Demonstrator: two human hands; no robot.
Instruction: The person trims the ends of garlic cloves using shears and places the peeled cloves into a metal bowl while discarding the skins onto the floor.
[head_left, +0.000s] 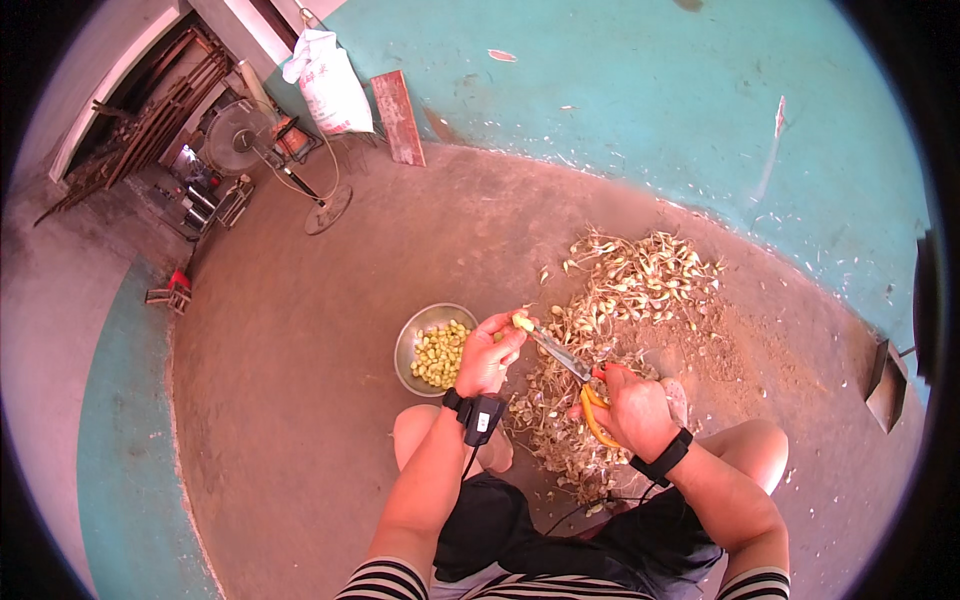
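My left hand (490, 352) pinches a small pale yellow-green bulb (523, 322) between thumb and fingertips. My right hand (634, 409) holds scissors (562, 355) by their orange-yellow handles, and the blade tips reach right up to the bulb. Just left of my left hand, a round metal bowl (406, 352) on the floor holds many cleaned yellow-green bulbs (437, 352). Under the scissors and between my legs lies a heap of dry trimmings (551, 420), roots and papery skins. Farther off, a pile of untrimmed bulbs (652, 270) still carries stalks and roots.
Loose soil (720, 341) covers the concrete floor (300, 360) right of the pile. A pedestal fan (238, 139), a white woven sack (334, 90) and a leaning board (398, 118) stand far left. A metal dustpan-like object (889, 386) lies by the teal wall (637, 82).
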